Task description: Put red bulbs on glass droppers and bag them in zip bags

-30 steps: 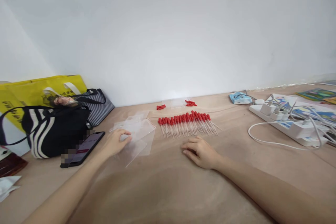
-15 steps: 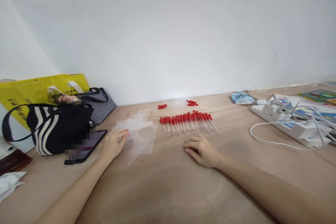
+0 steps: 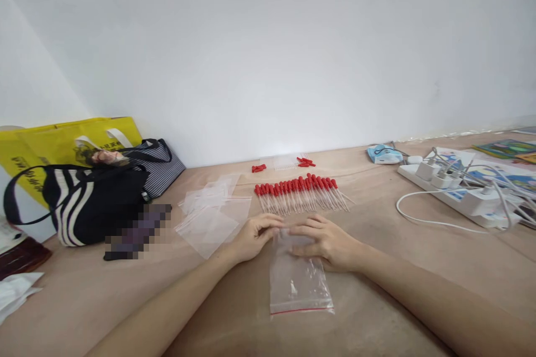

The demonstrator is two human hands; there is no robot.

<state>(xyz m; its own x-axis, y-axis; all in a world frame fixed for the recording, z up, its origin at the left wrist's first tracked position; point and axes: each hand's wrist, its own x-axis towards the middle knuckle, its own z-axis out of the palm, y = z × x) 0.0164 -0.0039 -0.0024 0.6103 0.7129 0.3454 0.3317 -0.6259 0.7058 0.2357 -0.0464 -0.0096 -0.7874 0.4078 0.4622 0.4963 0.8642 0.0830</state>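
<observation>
A clear zip-lock bag [image 3: 299, 287] with a red line along its near edge lies in front of me. My left hand [image 3: 255, 237] pinches its far left corner, thumb and fingers together. From the right, my right hand [image 3: 326, 242] grips the bag's far part, with its fingers curled over the plastic. Just beyond both hands is a row of droppers [image 3: 297, 185] with red bulbs and thin clear tubes. More clear zip-lock bags [image 3: 213, 228] are spread in a loose pile left of my left hand.
Loose red bulbs [image 3: 258, 168] and a bundle of clear tubes [image 3: 287, 162] lie near the wall. To the left are a black bag [image 3: 104, 206], a yellow bag [image 3: 54, 139] and a blurred phone [image 3: 140, 234]. A power strip [image 3: 456, 195] with cables stands right, near a blue mask [image 3: 383, 154].
My left hand has moved right from the bag pile, and one bag now lies in front of me. My right hand has shifted slightly and now holds the bag too.
</observation>
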